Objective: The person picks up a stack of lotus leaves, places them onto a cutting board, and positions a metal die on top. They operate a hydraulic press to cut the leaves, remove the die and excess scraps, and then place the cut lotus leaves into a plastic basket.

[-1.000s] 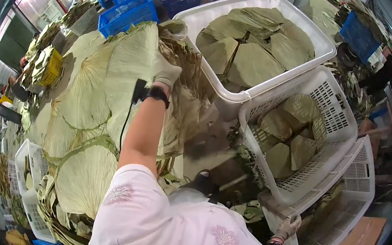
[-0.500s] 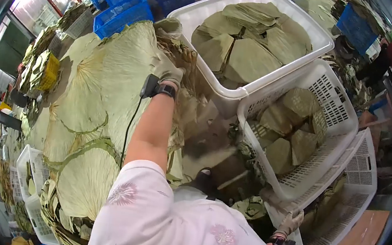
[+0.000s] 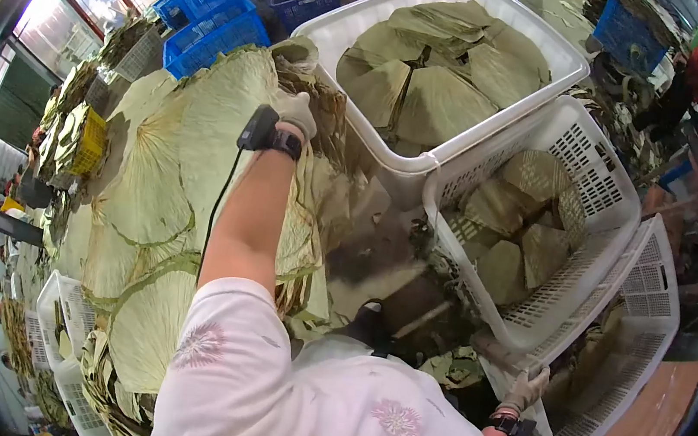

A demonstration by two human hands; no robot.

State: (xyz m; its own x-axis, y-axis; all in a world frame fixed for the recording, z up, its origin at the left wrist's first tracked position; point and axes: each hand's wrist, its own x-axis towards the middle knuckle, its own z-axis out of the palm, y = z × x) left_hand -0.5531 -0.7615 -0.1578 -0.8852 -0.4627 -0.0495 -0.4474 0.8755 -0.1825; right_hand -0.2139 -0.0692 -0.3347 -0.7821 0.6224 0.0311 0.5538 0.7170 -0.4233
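Observation:
My left hand (image 3: 296, 113), in a pale work glove, is at the right edge of a broad stack of dried lotus leaves (image 3: 157, 151). Its fingers look curled in, but a black wrist device (image 3: 260, 129) partly blocks them, and what they hold is hidden. At the lower right, my gloved right hand (image 3: 524, 391) has its fingers bent around the rim of a white plastic basket (image 3: 647, 342). Above that, another white slatted basket (image 3: 516, 347) holds cut leaf pieces (image 3: 533, 210).
A white tub (image 3: 425, 165) with large folded leaf pieces stands in front of me. Blue crates (image 3: 219, 36) sit at the back left, with a yellow crate (image 3: 90, 143) at far left. More white baskets (image 3: 75, 393) stand at lower left. Brown board (image 3: 651, 421) lies at right.
My left hand has moved slightly left and up along the leaf stack's edge, its fingers now more gathered. My right hand remains at the basket rim. The view has shifted slightly.

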